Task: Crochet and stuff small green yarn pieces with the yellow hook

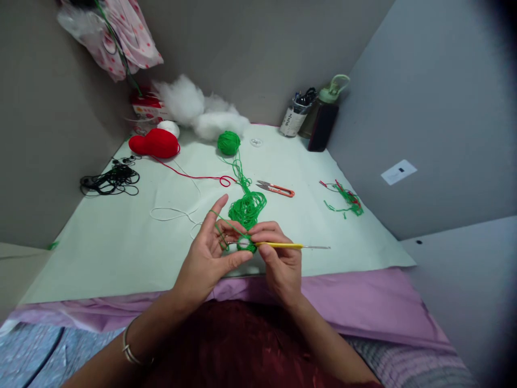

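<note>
Between my hands is a small green crochet piece (pixel 252 248) with white stuffing showing in its opening. My left hand (pixel 210 245) pinches its left side between thumb and fingers, and green yarn runs round the raised index finger. In my right hand (pixel 283 261) is a crochet hook (pixel 288 246) with a yellow handle, lying roughly level; its bare metal end points right and its other end reaches the crochet piece. Just beyond my fingertips lies a loose heap of green yarn (pixel 247 209), with strands leading back to a green yarn ball (pixel 229 143).
Orange-handled thread snips (pixel 277 188) lie behind my right hand. Yarn scraps (pixel 349 199) are at the right, tangled black cord (pixel 111 179) at the left. Red yarn (pixel 155 144) and white stuffing (pixel 189 105) sit at the back, a bottle (pixel 323 110) and pen holder (pixel 294 119) back right.
</note>
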`<state>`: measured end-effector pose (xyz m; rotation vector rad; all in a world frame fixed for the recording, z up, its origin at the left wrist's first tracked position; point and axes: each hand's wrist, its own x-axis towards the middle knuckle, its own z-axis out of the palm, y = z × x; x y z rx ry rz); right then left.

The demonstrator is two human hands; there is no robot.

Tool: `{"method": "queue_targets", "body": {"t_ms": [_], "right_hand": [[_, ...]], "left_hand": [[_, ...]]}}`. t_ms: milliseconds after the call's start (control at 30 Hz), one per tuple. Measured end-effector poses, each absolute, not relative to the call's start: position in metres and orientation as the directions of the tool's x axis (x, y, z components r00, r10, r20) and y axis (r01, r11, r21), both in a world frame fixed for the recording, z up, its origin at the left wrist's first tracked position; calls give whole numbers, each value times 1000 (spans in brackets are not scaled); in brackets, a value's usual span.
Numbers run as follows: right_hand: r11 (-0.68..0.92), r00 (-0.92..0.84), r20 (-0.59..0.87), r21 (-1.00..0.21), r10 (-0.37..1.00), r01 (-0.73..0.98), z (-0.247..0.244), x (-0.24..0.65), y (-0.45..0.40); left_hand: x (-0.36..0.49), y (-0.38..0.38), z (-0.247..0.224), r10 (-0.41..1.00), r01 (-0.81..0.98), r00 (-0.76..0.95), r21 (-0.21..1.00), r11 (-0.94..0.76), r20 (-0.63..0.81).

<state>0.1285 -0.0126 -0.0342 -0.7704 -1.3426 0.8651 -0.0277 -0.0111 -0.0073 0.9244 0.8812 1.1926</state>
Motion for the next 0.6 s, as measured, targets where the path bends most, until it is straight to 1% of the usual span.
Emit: {"method": "queue_targets", "body": {"t_ms": [67,133,167,233,300,367,433,500,600], "right_hand": [[502,42,500,-864,865,-42,-34,128,-14],[550,73,558,-829,827,100,-36,129,-17],[582,85,606,-788,791,200,-39,130,-20],[639,67,713,-661,698,394,-48,132,-25],[672,-9,767,-556,642,489,-59,136,-28],[691,-73,776,-509,626,512,-66,139,-29],[711,-75,787,-507,613,488,-65,138,-28],[733,-17,800,-540,599,415,-57,134,-25],[742,80,780,-617,621,262,-42,128,-22]], "left_hand": [[-27,-11,-7,988,-362,141,925,116,-68],[-25,-12,-8,990,-370,117,922,115,-76],[-23,-14,-8,991,-377,107,918,119,-84],[-20,-17,-9,990,-394,91,909,137,-110],[-18,-21,-10,987,-420,88,893,161,-137],[-17,-23,-10,976,-481,128,850,215,-174],[-18,-23,-8,953,-563,210,771,300,-218],[-19,-21,-6,920,-611,294,690,388,-258],[-22,-18,-4,888,-625,364,632,457,-282]]}}
